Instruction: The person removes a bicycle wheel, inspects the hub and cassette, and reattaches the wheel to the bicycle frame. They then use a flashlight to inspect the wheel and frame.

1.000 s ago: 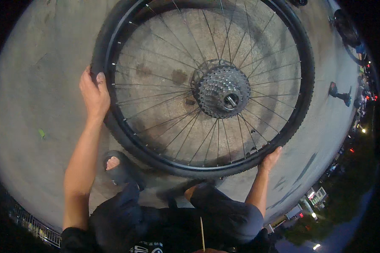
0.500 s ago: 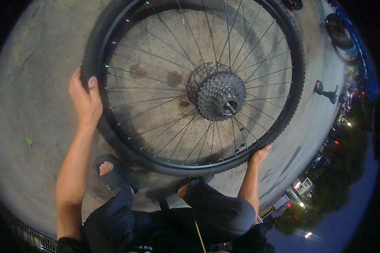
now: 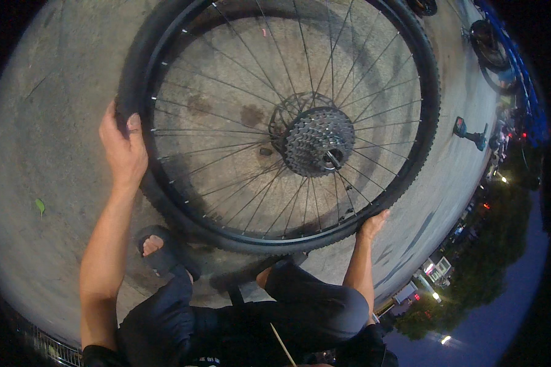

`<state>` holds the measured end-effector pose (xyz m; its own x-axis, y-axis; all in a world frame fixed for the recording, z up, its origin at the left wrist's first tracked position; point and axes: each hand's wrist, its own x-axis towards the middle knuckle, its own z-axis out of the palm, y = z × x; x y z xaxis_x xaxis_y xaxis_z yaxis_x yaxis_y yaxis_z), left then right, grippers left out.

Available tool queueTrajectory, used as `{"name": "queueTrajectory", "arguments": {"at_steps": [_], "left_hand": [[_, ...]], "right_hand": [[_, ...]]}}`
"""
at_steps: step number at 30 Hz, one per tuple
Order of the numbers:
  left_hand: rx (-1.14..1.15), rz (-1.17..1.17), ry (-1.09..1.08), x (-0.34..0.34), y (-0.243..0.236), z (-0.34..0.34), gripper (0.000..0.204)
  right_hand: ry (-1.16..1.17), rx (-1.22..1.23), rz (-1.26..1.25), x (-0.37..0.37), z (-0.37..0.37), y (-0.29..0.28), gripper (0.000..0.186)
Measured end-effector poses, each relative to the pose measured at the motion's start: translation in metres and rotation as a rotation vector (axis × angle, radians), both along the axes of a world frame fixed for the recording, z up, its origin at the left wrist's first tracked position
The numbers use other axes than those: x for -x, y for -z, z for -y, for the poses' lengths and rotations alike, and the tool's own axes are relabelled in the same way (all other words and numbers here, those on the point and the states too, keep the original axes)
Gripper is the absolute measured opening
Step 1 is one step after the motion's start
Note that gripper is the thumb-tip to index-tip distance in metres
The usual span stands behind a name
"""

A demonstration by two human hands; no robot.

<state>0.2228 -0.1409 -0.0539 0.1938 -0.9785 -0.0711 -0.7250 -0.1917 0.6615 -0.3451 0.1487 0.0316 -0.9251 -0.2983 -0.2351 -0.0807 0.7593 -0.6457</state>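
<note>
A bicycle wheel (image 3: 263,245) with a black knobbly tyre is held in front of me, its upper edge cut off by the picture. At its hub sits a cassette of stacked sprockets (image 3: 320,142), with a brake disc (image 3: 280,119) behind it. My left hand (image 3: 123,144) grips the tyre's left side, thumb on the near face and fingers around the outer edge. Low on the right, my right hand (image 3: 374,225) holds the tyre from outside and below; some of its fingers are hidden by the tyre.
Concrete ground (image 3: 55,153) stretches around me, with a green leaf (image 3: 40,206) on the left. A cordless drill (image 3: 469,133) lies to the right. Beyond it are a dark wheel (image 3: 491,44) and something blue (image 3: 523,67). My sandalled foot (image 3: 156,248) is just below the wheel.
The hub end and cassette have shifted slightly, as if the wheel tilted a little. Both hands keep their hold on the tyre with barely any movement.
</note>
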Motion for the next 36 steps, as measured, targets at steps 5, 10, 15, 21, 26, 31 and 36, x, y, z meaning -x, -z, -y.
{"name": "queueTrajectory", "arguments": {"at_steps": [5, 10, 15, 21, 26, 31, 36], "left_hand": [[-0.009, -0.064, -0.030, -0.001, -0.003, -0.002, 0.059], [-0.002, -0.079, -0.029, -0.001, -0.007, -0.002, 0.058], [0.000, -0.094, -0.041, 0.001, -0.004, -0.001, 0.057], [-0.005, -0.029, -0.026, -0.004, 0.004, -0.002, 0.058], [0.007, 0.010, -0.041, -0.006, 0.006, -0.003, 0.058], [0.041, 0.036, -0.032, -0.002, 0.008, -0.002, 0.058], [0.041, 0.129, -0.002, -0.012, 0.018, -0.003, 0.055]], "right_hand": [[0.015, -0.123, -0.218, -0.026, 0.022, 0.000, 0.063], [0.024, -0.067, -0.218, -0.025, 0.021, 0.002, 0.065], [0.001, -0.062, -0.236, -0.019, 0.016, 0.004, 0.064], [0.005, -0.047, -0.172, -0.018, 0.014, 0.002, 0.061], [0.010, -0.044, -0.169, -0.022, 0.016, 0.003, 0.059], [0.013, -0.007, -0.106, -0.006, 0.002, 0.004, 0.060], [0.016, 0.027, -0.064, -0.007, 0.004, 0.004, 0.058]]}}
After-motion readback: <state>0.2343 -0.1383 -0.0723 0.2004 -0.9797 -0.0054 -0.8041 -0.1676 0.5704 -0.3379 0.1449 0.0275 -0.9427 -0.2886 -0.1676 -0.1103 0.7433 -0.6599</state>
